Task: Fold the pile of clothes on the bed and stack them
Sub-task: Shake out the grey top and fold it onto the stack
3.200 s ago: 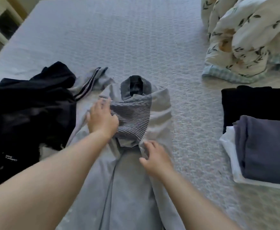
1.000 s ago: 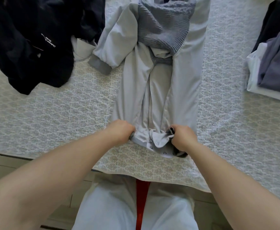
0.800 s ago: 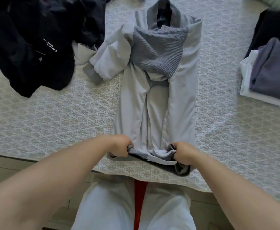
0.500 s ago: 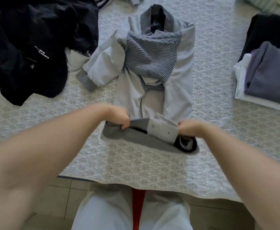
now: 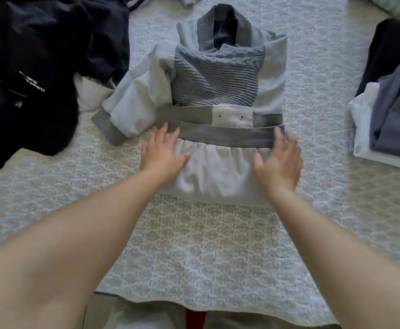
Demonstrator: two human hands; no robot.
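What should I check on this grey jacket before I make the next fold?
1. Both hands flat on the jacket: ok, left hand and right hand rest open on it.
2. Hem band folded up: ok.
3. Loose sleeve tucked in: not ok, it sticks out left.
4. Collar lying flat: not ok, it stands up.
5. Folded stack ready on the right: ok.
6. Dark clothes off the jacket: cannot tell.
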